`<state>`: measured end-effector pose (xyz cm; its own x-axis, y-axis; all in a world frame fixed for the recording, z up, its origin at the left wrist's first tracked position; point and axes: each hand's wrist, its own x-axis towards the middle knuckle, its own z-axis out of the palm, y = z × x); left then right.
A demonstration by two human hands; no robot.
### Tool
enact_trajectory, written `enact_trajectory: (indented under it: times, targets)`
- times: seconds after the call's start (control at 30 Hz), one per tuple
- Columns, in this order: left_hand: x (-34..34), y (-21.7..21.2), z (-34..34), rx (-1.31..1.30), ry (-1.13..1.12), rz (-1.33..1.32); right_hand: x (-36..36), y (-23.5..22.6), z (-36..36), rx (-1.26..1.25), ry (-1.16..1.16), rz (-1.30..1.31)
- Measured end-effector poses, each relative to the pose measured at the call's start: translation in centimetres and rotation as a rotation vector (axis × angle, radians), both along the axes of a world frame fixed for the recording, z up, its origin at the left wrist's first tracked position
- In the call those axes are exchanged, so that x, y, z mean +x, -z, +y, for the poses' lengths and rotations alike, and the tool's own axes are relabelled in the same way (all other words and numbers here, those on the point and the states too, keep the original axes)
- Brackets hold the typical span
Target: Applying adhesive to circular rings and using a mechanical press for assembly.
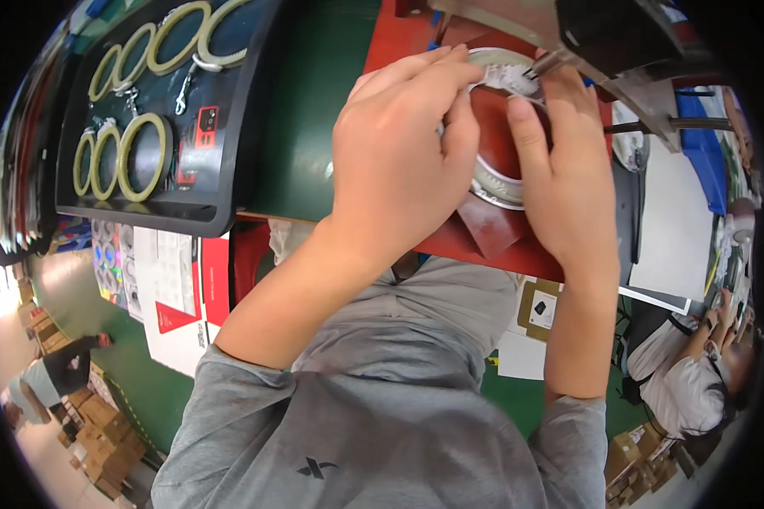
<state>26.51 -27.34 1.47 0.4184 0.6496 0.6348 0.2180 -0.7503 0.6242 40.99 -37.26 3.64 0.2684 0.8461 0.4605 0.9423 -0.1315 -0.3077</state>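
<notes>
On a red work plate [437, 229], a pale ring [498, 188] with a whitish inner band lies between my two hands. My left hand [403, 148] closes on the ring's left side, its fingers together and pointing to the far edge. Around the right side my right hand [564, 157] grips it, thumb inside the rim and fingers along the outside. At the ring's far edge, crumpled white material [511, 79] sits under the thin metal tip [536, 69] of a machine. My fingers cover parts of the rim.
A black tray [239, 119] at the left holds several pale rings [144, 157] and small metal clasps [182, 92]. The dark machine head [620, 42] overhangs the right hand. A blue bin [700, 157] stands at the right. Other people [688, 382] are farther off.
</notes>
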Motion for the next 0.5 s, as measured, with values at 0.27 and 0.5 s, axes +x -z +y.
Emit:
enact_trajectory:
  times: [0.27, 0.5]
  targets:
    - [-0.3, 0.1, -0.2, -0.081, 0.068, -0.098, -0.4, 0.6, -1.0, 0.133, -0.004, 0.145]
    - [-1.7, -2.3, 0.2, -0.143, 0.090, 0.030, -0.1, -8.8, -6.1, 0.880, 0.062, -0.120]
